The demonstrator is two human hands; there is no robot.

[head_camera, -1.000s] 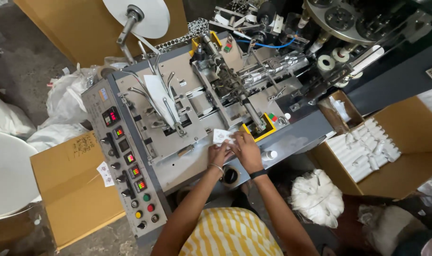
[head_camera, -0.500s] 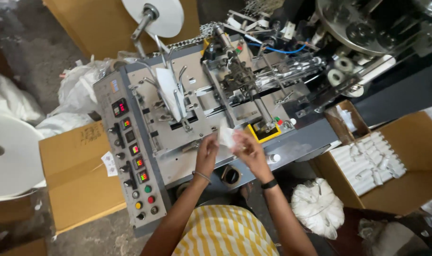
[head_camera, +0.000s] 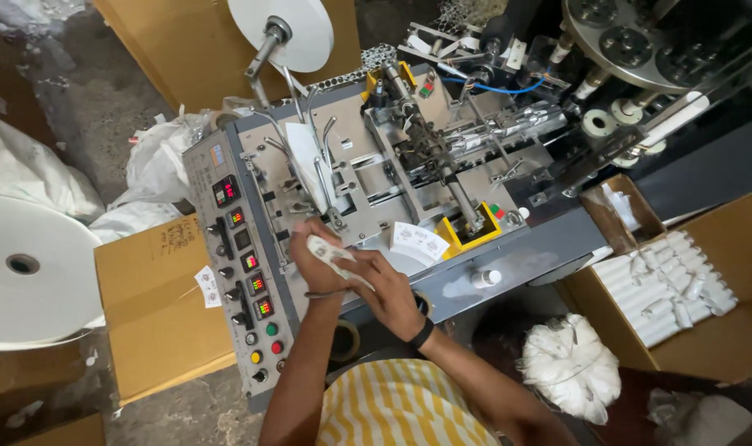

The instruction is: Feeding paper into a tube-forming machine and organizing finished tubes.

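at the front edge of the grey machine [head_camera: 409,198], just beside its control panel [head_camera: 239,264] with the little lights and buttons, the person holds a small white strip of packets [head_camera: 330,256] in both hands. the left hand [head_camera: 318,260] is curled round the strip from below, fingers closed on it. the right hand [head_camera: 388,293] lies over the near end, fingers bent and pinching it, as far as i can see. to do this bit well, i think the strip should be kept flat and straight, held gently so it does not crumple, and kept away from the moving parts in the middle. a white printed card [head_camera: 419,244] rests on the machine just beside the hands. a cardboard box [head_camera: 727,330] full of white rolls stands well apart on the right.
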